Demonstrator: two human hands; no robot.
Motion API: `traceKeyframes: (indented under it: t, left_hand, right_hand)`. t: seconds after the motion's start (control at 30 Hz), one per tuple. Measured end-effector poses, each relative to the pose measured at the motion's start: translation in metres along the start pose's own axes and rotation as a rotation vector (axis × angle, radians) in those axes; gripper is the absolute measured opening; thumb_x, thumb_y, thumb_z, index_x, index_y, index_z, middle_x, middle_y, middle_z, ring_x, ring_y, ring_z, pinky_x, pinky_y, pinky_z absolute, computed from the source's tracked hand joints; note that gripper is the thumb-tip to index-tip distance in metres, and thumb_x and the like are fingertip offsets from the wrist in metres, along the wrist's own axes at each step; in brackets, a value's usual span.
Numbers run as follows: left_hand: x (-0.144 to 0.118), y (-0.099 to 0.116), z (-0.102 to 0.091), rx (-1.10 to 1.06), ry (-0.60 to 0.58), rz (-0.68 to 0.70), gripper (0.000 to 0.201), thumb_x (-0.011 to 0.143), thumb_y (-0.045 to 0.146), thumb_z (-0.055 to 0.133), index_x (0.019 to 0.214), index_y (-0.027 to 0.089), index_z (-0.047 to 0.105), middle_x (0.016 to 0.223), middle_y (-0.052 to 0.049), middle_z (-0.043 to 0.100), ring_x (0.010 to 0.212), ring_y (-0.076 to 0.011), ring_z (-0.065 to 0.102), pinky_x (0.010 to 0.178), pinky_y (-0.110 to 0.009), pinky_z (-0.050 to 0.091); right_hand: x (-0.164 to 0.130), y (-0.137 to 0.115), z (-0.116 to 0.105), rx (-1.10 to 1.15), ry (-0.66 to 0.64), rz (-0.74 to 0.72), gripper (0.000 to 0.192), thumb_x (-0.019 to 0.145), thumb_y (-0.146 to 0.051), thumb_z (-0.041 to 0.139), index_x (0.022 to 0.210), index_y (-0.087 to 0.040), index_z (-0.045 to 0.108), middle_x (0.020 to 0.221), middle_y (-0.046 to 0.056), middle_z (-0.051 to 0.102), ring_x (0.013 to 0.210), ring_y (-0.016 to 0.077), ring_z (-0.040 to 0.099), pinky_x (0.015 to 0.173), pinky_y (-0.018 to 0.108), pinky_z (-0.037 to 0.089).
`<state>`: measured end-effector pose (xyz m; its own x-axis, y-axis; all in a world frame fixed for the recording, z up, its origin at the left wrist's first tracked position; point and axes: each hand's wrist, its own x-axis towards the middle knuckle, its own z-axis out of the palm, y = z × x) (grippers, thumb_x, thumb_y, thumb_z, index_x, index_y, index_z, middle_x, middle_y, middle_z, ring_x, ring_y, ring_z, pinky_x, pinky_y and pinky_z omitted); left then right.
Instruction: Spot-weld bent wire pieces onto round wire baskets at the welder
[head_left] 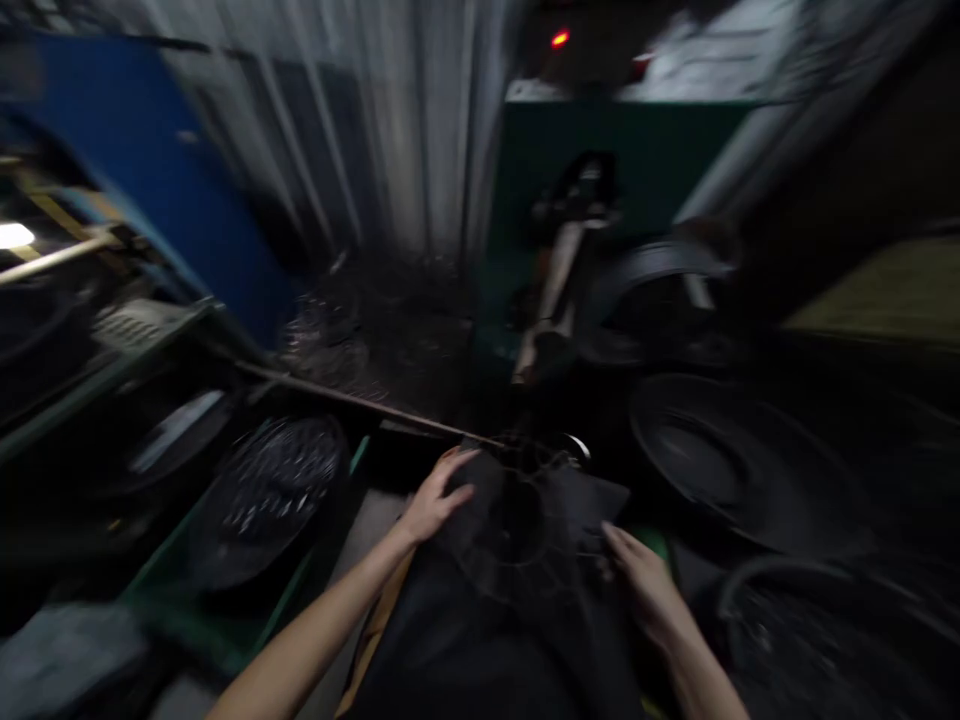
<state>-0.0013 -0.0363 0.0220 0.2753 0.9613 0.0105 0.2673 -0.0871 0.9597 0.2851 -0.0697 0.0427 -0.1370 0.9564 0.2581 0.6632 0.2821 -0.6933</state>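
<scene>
In front of my body is a black round part with a central hole and thin spoke-like lines (551,545); blur and darkness hide its exact kind. My left hand (435,505) grips its left edge, thumb and forefinger apart on the near face. On the other side, my right hand (641,575) has its fingertips closed at the right edge, beside a flat dark corner (596,500). The remaining fingers of both hands are partly hidden. Dark cloth (465,650) covers the area below the part.
On the left, a green crate (195,630) holds a dark vessel of shiny small pieces (277,480). Dark round tubs (697,460) stand at right. Ahead are a green machine panel (637,140), corrugated sheeting (405,120) and a blue panel (150,160).
</scene>
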Motion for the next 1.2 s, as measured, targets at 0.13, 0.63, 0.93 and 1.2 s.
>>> traceKeyframes:
  t: [0.13,0.63,0.93,1.2]
  left_hand:
    - [0.007,-0.028,0.011,0.166,0.049,-0.108,0.056,0.075,0.044,0.066,0.126,0.026,0.054,0.146,-0.008,0.038,0.136,-0.0284,0.035,0.113,-0.050,0.027]
    - [-0.007,-0.026,0.044,0.360,0.195,-0.008,0.040,0.082,0.024,0.052,0.120,0.035,0.059,0.147,-0.004,0.036,0.133,-0.0309,0.040,0.106,-0.053,0.040]
    - [0.004,-0.035,0.020,0.301,0.271,-0.118,0.051,0.073,0.049,0.063,0.121,0.030,0.058,0.137,-0.006,0.047,0.130,-0.0309,0.043,0.110,-0.053,0.034]
    - [0.002,0.059,0.000,-0.526,0.088,-0.239,0.073,0.086,0.070,0.021,0.137,0.022,0.042,0.117,-0.011,0.062,0.093,-0.0201,0.064,0.087,-0.036,0.050]
  right_hand:
    - [0.050,0.032,-0.049,-0.263,0.260,0.118,0.035,0.088,-0.046,0.046,0.076,-0.023,0.069,0.076,0.004,0.071,0.068,0.0241,0.068,0.060,0.036,0.055]
    - [0.323,0.005,-0.152,-1.150,-0.057,-0.117,0.030,0.088,-0.011,0.039,0.099,-0.016,0.067,0.092,0.013,0.065,0.074,0.0182,0.058,0.053,0.027,0.026]
    - [0.190,-0.029,-0.200,-1.055,0.184,-0.519,0.028,0.089,-0.013,0.038,0.095,-0.019,0.065,0.090,0.009,0.069,0.080,0.0179,0.061,0.072,0.029,0.042]
    - [0.095,-0.020,-0.111,-0.467,0.271,-0.160,0.024,0.092,-0.031,0.043,0.103,-0.021,0.062,0.092,0.004,0.071,0.077,0.0172,0.067,0.068,0.027,0.049]
